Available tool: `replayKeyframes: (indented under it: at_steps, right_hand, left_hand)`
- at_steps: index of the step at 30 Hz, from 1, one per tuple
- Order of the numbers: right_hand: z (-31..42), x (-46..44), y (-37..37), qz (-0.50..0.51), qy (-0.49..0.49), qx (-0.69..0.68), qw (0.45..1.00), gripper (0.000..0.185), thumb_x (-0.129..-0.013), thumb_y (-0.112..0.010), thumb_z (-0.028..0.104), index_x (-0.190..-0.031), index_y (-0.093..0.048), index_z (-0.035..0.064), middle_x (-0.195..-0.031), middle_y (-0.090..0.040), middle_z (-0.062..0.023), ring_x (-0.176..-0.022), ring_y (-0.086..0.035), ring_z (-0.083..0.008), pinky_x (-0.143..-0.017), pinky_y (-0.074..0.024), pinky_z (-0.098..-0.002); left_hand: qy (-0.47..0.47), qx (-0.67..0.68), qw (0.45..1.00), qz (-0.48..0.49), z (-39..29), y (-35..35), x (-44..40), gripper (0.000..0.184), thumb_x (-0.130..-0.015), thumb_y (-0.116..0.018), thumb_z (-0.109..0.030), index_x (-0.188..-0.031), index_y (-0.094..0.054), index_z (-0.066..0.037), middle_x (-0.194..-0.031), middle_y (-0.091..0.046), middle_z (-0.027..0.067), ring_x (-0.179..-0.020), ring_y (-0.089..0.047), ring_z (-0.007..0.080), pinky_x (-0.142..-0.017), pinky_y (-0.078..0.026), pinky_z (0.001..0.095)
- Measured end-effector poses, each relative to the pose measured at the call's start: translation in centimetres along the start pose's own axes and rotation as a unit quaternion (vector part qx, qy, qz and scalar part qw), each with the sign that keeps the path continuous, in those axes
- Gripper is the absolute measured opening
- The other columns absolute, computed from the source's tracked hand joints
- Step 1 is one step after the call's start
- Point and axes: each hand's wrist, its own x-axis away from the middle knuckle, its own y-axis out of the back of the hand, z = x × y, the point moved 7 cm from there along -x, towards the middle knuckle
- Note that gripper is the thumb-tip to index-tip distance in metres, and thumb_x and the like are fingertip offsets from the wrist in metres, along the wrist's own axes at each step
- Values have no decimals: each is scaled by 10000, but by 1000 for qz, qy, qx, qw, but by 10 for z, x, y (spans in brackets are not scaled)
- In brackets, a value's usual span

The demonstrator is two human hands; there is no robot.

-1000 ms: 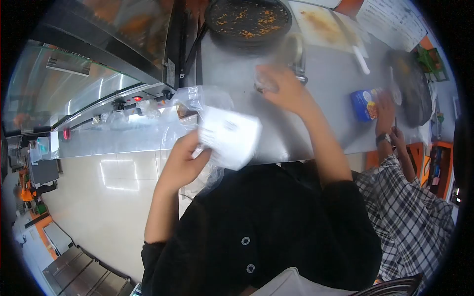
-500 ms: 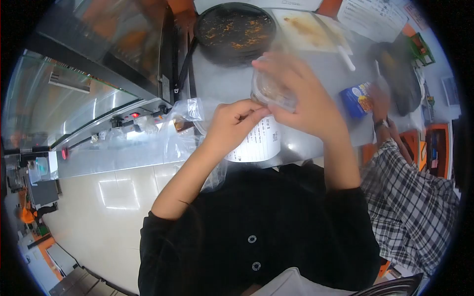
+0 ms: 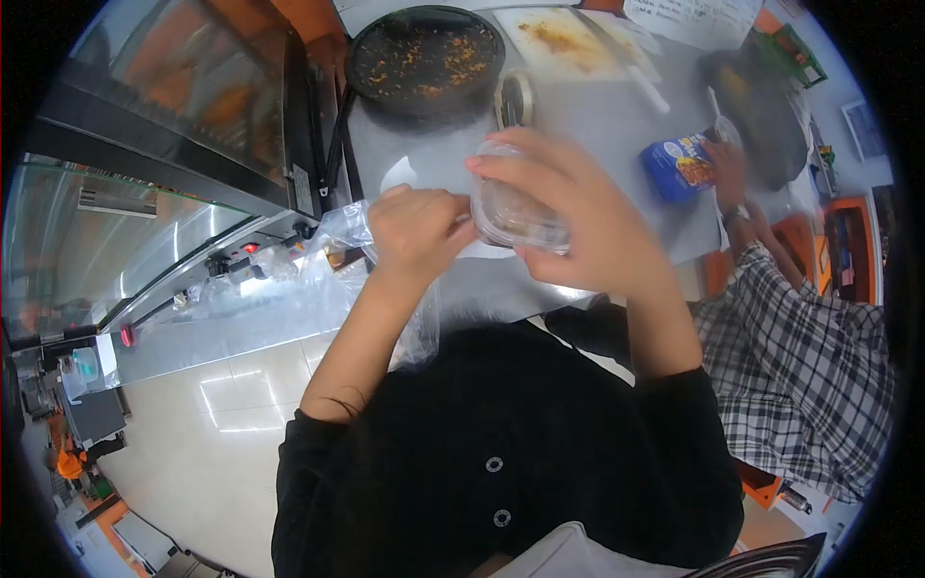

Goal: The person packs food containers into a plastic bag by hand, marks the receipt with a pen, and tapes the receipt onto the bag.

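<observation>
My right hand (image 3: 588, 212) grips a small clear plastic container (image 3: 520, 217), fingers over its far side and thumb beneath. The container is tilted, and brownish contents show faintly through its wall. Just left of it my left hand (image 3: 419, 231) is closed, its fingertips near the container's side. A sheet of white paper (image 3: 398, 174) sticks out beyond the left knuckles. The left hand hides most of the paper, and its print is not visible now.
A black round pan (image 3: 426, 60) with orange crumbs stands at the back, beside a ring-shaped roll (image 3: 515, 101). Further right are a stained white board (image 3: 559, 43), a knife (image 3: 647, 89) and a blue box (image 3: 677, 169) by a co-worker's hand (image 3: 725, 166). A glass display case (image 3: 193, 96) stands left.
My left hand has moved left and turned over, carrying the printed paper from below the container. The right hand still holds the container, now tipped further into view. The roll has come into view.
</observation>
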Motion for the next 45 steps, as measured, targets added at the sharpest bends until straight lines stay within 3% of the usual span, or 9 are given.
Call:
replayKeyframes:
  at_steps: [5,8,16,19,23,26,29,35,45]
  right_hand:
    - [-18,17,-5,-2,-29,8,1000,651,-563,-627,94,-1204,-521,132,-1273,-433,-142,-1149,-426,-326,-968,-355,-396]
    - [-68,48,-29,-23,-123,3,992,628,-598,-640,126,-1212,-510,162,-1264,-416,-149,-1120,-416,-344,-968,-353,-405]
    - [-121,85,-131,34,-103,191,976,640,-643,-680,163,-1245,-465,153,-1267,-415,-138,-1220,-335,-354,-999,-329,-417]
    - [-90,66,-82,-88,-99,-158,979,660,-704,-675,105,-1299,-389,114,-1261,-420,-142,-1210,-386,-307,-999,-327,-405]
    - [-71,70,-56,-271,-146,-449,839,612,-776,-617,11,-1311,-325,71,-1204,-459,-174,-1019,-538,-223,-868,-431,-350]
    - [-127,103,-35,-358,-244,-277,858,547,-807,-583,0,-1284,-328,77,-1133,-506,-189,-881,-596,-210,-723,-481,-328]
    - [-192,128,-19,-228,-387,-107,887,409,-818,-561,7,-1198,-432,86,-1118,-508,-134,-874,-601,-253,-718,-488,-351]
    - [-271,146,-77,-109,-339,224,907,316,-779,-627,144,-1085,-555,179,-1176,-465,-91,-1039,-468,-327,-855,-378,-475]
    - [-264,154,-86,-132,-306,225,916,310,-772,-625,175,-1074,-568,214,-1185,-468,-18,-1078,-422,-279,-878,-328,-467]
  left_hand:
    - [190,29,979,-70,30,20,6,94,-750,-703,-114,-778,-651,-40,-574,-575,19,-500,-529,87,-500,-385,206]
    - [362,183,895,-186,56,47,30,147,-852,-596,-84,-980,-602,-11,-720,-616,20,-605,-529,48,-575,-421,191]
    - [367,183,898,-159,35,50,25,197,-894,-554,-133,-1053,-559,-17,-926,-597,58,-794,-543,61,-682,-426,184]
    - [385,182,899,-100,21,28,24,180,-901,-540,-122,-1037,-560,-6,-974,-585,57,-821,-558,80,-700,-443,198]
    - [330,270,905,2,1,-30,21,221,-875,-552,-66,-1085,-537,0,-1051,-574,89,-796,-607,129,-655,-475,239]
    - [263,334,903,63,-3,-62,7,393,-886,-540,-97,-1243,-390,-33,-1197,-479,126,-968,-568,181,-799,-464,288]
    - [306,223,906,188,23,-86,17,521,-860,-551,-90,-1313,-296,-50,-1269,-403,153,-986,-558,223,-838,-447,323]
    - [279,87,904,311,84,-160,31,562,-785,-643,-173,-1266,-380,-52,-1180,-434,175,-888,-562,294,-792,-461,371]
    - [267,131,932,209,108,-205,43,297,-716,-703,-61,-991,-607,0,-1050,-499,135,-848,-579,252,-742,-485,323]
